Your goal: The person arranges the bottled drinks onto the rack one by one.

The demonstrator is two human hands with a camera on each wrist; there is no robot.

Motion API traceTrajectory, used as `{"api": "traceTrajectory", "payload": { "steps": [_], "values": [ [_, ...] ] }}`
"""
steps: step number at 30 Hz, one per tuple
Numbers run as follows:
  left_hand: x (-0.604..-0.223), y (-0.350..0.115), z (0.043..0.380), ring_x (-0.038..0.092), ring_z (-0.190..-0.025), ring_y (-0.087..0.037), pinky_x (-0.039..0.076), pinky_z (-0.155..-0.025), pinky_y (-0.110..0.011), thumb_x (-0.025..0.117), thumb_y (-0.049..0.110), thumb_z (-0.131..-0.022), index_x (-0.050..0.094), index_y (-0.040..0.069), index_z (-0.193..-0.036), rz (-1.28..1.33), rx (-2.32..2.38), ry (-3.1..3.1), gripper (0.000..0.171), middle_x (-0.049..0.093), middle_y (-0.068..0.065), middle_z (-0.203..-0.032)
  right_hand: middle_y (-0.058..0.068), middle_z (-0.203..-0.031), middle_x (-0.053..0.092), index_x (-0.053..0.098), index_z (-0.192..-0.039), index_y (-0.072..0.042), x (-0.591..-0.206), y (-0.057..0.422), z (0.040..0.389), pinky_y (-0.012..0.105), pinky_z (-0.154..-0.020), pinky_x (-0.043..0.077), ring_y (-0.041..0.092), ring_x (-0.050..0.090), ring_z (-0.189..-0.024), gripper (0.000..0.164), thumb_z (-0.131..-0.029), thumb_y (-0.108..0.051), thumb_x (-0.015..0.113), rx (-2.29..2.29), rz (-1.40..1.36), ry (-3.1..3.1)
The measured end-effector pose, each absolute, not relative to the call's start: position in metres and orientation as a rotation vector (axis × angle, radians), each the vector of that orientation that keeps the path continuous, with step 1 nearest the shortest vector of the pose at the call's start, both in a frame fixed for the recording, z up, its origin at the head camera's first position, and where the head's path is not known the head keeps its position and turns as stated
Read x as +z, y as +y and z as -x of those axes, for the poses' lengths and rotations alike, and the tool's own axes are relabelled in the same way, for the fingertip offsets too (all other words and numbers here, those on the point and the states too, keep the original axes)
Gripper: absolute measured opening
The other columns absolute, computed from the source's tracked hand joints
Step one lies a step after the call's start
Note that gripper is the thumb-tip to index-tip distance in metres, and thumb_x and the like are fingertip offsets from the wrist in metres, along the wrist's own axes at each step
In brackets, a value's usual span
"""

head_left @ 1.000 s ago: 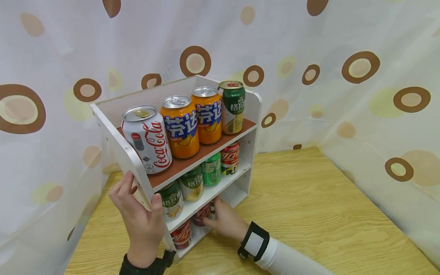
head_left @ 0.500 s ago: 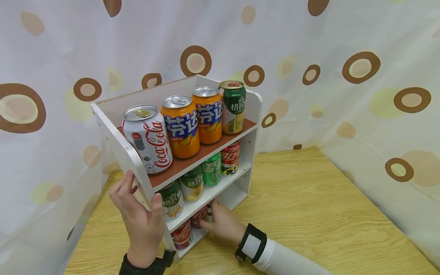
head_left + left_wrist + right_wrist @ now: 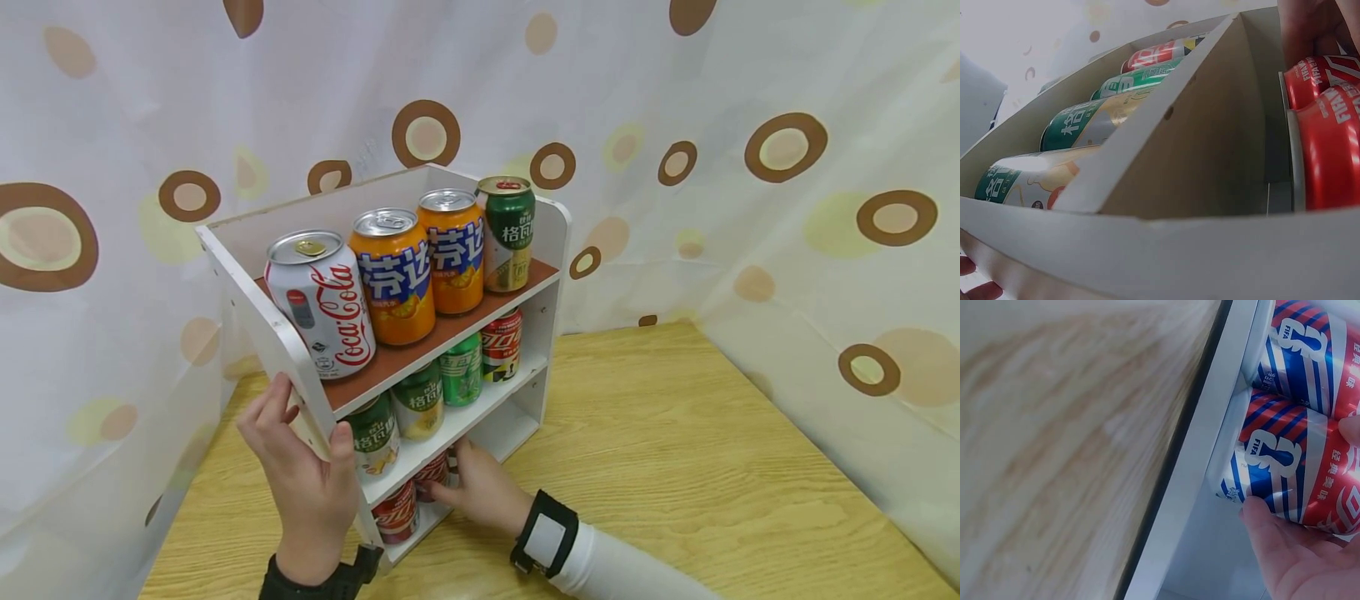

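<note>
A white three-tier shelf rack point(image 3: 551, 333) stands on the table, filled with drink cans. My left hand point(image 3: 303, 475) grips the front edge of its left side panel. On the bottom tier, my right hand point(image 3: 483, 492) holds a red cola can point(image 3: 1272, 456) between thumb and fingers. That can lies close against another red cola can point(image 3: 395, 512) at the left end; in the right wrist view they appear to touch. My right fingers partly cover the held can in the head view.
The top tier carries a white Coca-Cola can point(image 3: 322, 308), two orange soda cans point(image 3: 393, 283) and a green-and-gold can point(image 3: 508, 237). Several cans, including a light green one point(image 3: 461, 371) and a red one point(image 3: 502, 346), fill the middle tier. Wooden tabletop point(image 3: 675, 450) extends right; patterned curtain point(image 3: 637, 83) hangs behind.
My right hand has slid the held red can leftward along the bottom tier, toward the other red can. My left hand and the rack stay where they were.
</note>
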State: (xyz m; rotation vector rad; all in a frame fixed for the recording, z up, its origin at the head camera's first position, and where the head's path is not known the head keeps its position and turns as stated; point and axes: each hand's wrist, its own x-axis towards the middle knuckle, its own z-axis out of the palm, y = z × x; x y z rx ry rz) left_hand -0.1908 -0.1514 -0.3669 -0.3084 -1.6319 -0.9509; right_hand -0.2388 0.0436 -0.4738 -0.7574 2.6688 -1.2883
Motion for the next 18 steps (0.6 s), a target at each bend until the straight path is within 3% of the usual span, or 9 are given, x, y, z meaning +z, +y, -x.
{"api": "traceTrajectory", "payload": {
  "steps": [8, 18],
  "values": [
    [-0.3672, -0.1514, 0.1904, 0.038, -0.118, -0.030, 0.031, -0.096, -0.029, 0.044, 0.061, -0.102, 0.038, -0.007, -0.140, 0.309, -0.953, -1.634, 0.078, 0.039, -0.031, -0.124, 0.021, -0.146, 0.055, 0.023, -0.159, -0.002, -0.4745, 0.0439, 0.2383, 0.038, -0.099, 0.056, 0.032, 0.062, -0.129, 0.084, -0.095, -0.025, 0.073, -1.275, 0.775, 2.688],
    [-0.3685, -0.1519, 0.1905, 0.036, -0.120, -0.025, 0.031, -0.096, -0.029, 0.044, 0.060, -0.102, 0.038, -0.006, -0.141, 0.304, -0.949, -1.642, 0.077, 0.039, -0.032, -0.125, 0.018, -0.158, 0.045, 0.014, -0.163, -0.008, -0.4748, 0.0516, 0.2377, 0.044, -0.112, 0.046, 0.029, 0.052, -0.140, 0.088, -0.099, -0.033, 0.069, -1.194, 0.854, 2.672]
  ]
}}
